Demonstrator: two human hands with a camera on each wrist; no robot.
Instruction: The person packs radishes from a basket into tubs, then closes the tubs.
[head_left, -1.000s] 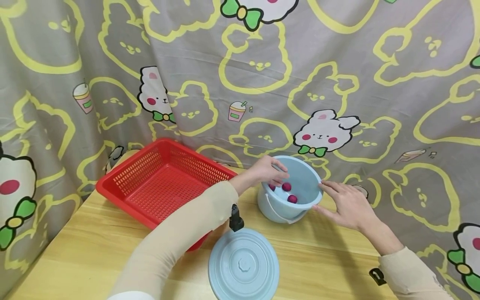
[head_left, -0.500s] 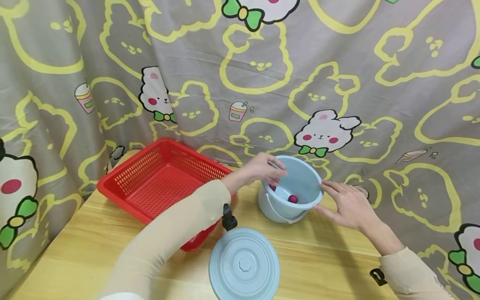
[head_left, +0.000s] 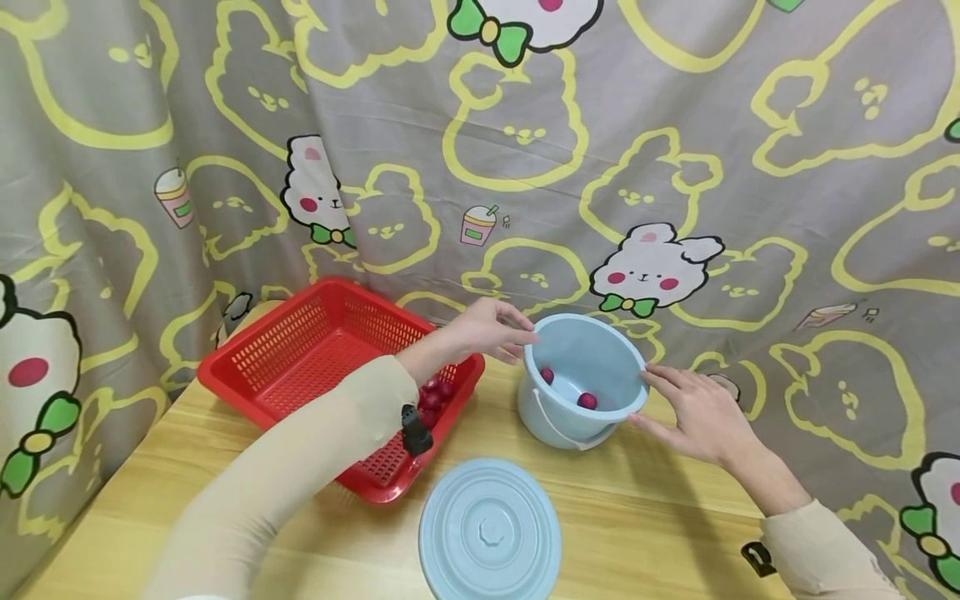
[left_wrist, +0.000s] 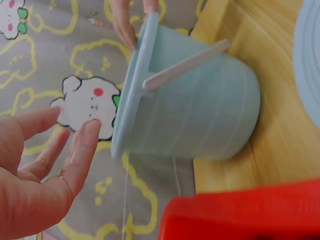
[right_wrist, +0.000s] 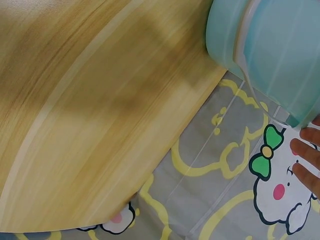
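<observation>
A light-blue bucket (head_left: 564,417) with a thin white handle stands on the table. Inside it I see two small dark-red round things (head_left: 587,401); their kind is not clear. My left hand (head_left: 489,327) hovers just left of the bucket's rim, fingers spread. In the left wrist view, that hand (left_wrist: 47,175) shows nothing in its fingers. My right hand (head_left: 701,410) rests its extended fingers and thumb against the rim's right side. Several similar dark-red round things (head_left: 431,400) lie in the right end of a red plastic basket (head_left: 300,358), partly hidden by my left forearm.
A round light-blue lid (head_left: 490,533) lies on the wooden table (head_left: 637,533) in front of the bucket. A patterned grey curtain (head_left: 525,192) hangs right behind the table. Black straps or mounts (head_left: 415,429) sit at both sleeves.
My left hand has drawn out leftward from over the bucket. One of three visible dark-red things in the bucket is out of sight now. The right hand stays at the rim.
</observation>
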